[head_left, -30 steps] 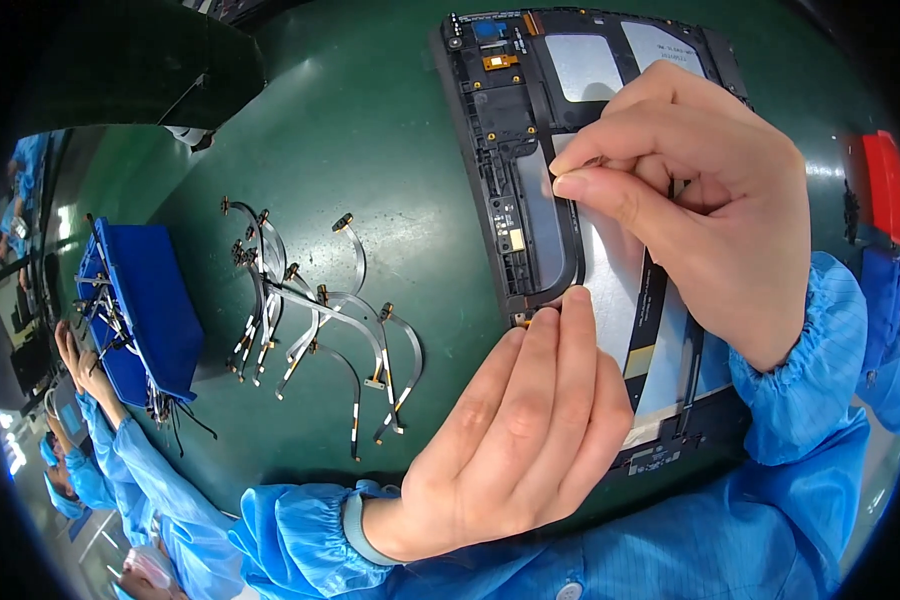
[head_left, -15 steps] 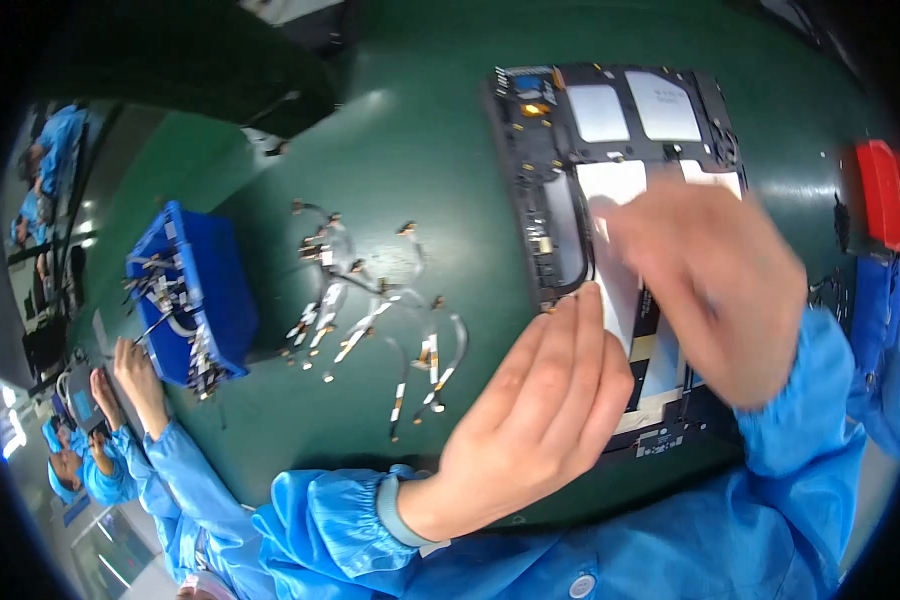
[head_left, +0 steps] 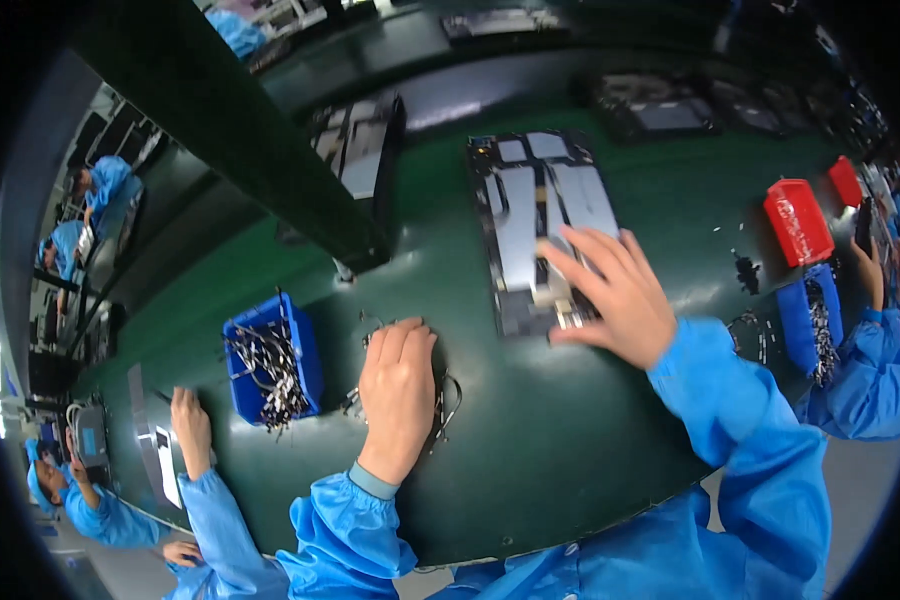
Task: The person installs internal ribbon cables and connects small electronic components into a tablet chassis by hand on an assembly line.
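Across the green bench (head_left: 560, 430), the tablet assembly (head_left: 517, 235) lies inner side up, to the right of the blue bin (head_left: 306, 352). The right hand (head_left: 618, 300) is spread at its lower right corner, grip released; an uneven push there could skew the assembly. The left hand (head_left: 398, 395) covers part of the loose flex cables (head_left: 443, 422); whether its grip is grasping one cannot be told. Overlapping cables could snag if lifted together; hard pressing could crease one.
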